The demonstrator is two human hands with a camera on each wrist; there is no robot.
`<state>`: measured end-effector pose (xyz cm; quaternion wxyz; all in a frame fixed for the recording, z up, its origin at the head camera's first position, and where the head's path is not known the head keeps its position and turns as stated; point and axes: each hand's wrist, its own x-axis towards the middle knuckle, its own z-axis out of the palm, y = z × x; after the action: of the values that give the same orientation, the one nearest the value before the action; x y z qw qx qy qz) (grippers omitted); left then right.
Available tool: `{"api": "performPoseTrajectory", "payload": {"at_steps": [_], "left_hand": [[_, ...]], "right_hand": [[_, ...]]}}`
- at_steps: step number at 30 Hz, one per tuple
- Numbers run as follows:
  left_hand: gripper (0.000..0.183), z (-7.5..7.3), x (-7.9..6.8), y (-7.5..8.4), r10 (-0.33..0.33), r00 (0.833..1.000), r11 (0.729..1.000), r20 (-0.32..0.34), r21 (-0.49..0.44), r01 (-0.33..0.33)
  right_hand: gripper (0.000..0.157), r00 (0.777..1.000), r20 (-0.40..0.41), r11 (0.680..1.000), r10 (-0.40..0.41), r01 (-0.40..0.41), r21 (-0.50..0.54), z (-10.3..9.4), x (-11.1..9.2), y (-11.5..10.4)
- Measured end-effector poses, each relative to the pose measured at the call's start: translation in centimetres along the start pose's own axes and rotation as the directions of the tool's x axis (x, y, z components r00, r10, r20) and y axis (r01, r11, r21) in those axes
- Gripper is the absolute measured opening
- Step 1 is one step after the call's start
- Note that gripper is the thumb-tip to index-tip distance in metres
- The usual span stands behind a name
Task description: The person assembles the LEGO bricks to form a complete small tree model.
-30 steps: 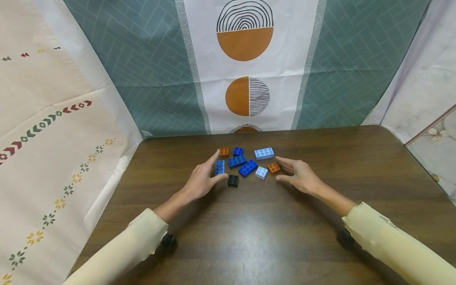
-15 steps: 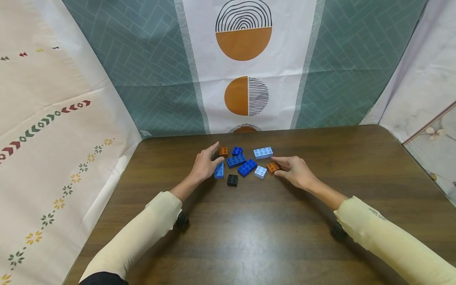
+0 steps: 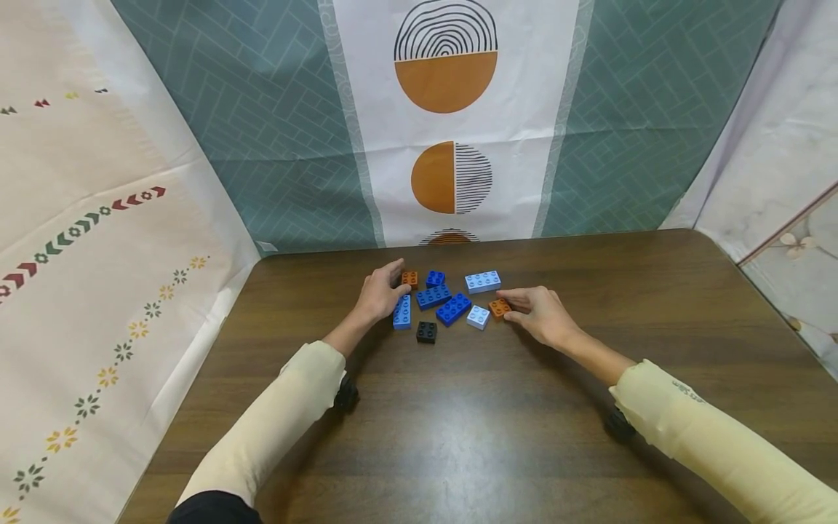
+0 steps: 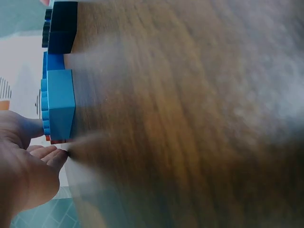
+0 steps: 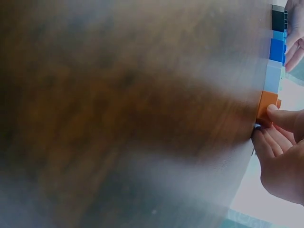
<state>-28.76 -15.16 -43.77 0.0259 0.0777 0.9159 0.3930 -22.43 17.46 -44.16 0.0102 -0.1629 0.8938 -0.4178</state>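
Two small orange toy building bricks lie at opposite sides of a brick group. Around the left orange brick (image 3: 409,280) my left hand (image 3: 379,292) is spread, thumb on its near side and fingers on its far side; contact is hard to make out. In the left wrist view that brick is mostly hidden behind a medium-blue brick (image 4: 61,104). My right hand (image 3: 542,316) pinches the right orange brick (image 3: 500,308), with the thumb (image 5: 280,115) against it in the right wrist view. This brick appears to rest on the table.
Between the hands lie several blue bricks, including a dark blue long one (image 3: 454,309), a light blue long one (image 3: 483,282) and a pale square one (image 3: 478,316). A black brick (image 3: 426,332) sits nearest. The wooden table (image 3: 458,422) meets a patterned cloth (image 3: 275,145) behind.
My left hand has moved forward from the medium-blue brick to the left orange brick. My right hand has closed in from beside the right orange brick to pinch it.
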Motion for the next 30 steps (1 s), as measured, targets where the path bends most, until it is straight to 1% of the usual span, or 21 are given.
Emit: {"api": "performPoseTrajectory", "payload": {"at_steps": [4, 9, 13, 18, 21, 25, 28, 30], "left_hand": [[0.058, -0.1, 0.1, -0.1, 0.000, 1.000, 1.000, -0.009, -0.012, -0.001], [0.050, -0.3, 0.3, -0.4, 0.004, 0.999, 1.000, -0.035, 0.013, -0.003], [0.046, -0.4, 0.4, -0.7, 0.020, 0.999, 1.000, -0.050, 0.013, -0.019], [0.043, -0.8, 0.2, -0.8, 0.041, 0.997, 0.999, -0.066, -0.010, -0.042], [0.043, -1.1, -0.1, -0.6, 0.061, 0.994, 0.998, -0.086, -0.030, -0.063], [0.042, -1.6, -0.7, 0.1, 0.093, 0.990, 0.992, -0.110, -0.073, -0.102], [0.041, -1.9, -1.5, 0.7, 0.129, 0.986, 0.983, -0.110, -0.113, -0.141], [0.041, -2.0, -2.1, 0.9, 0.160, 0.982, 0.975, -0.099, -0.141, -0.173]], "right_hand": [[0.041, 1.000, -0.013, 1.000, 0.003, -0.003, -0.001, 0.1, 0.0, -0.1], [0.039, 1.000, -0.026, 1.000, 0.007, -0.007, 0.000, 0.0, -0.1, -0.2], [0.038, 0.999, -0.037, 1.000, 0.010, -0.010, -0.001, -0.1, -0.3, -0.1], [0.038, 0.999, -0.042, 1.000, -0.003, 0.003, -0.007, -0.4, -0.8, -0.1], [0.038, 0.999, -0.046, 1.000, -0.010, 0.010, -0.011, -0.6, -1.1, -0.2], [0.039, 0.999, -0.048, 1.000, -0.020, 0.020, -0.008, -0.9, -1.6, -0.5], [0.039, 0.998, -0.054, 0.999, -0.035, 0.035, -0.004, -1.1, -2.1, -0.8], [0.038, 0.998, -0.056, 0.999, -0.035, 0.036, 0.005, -1.2, -2.5, -1.1]]}}
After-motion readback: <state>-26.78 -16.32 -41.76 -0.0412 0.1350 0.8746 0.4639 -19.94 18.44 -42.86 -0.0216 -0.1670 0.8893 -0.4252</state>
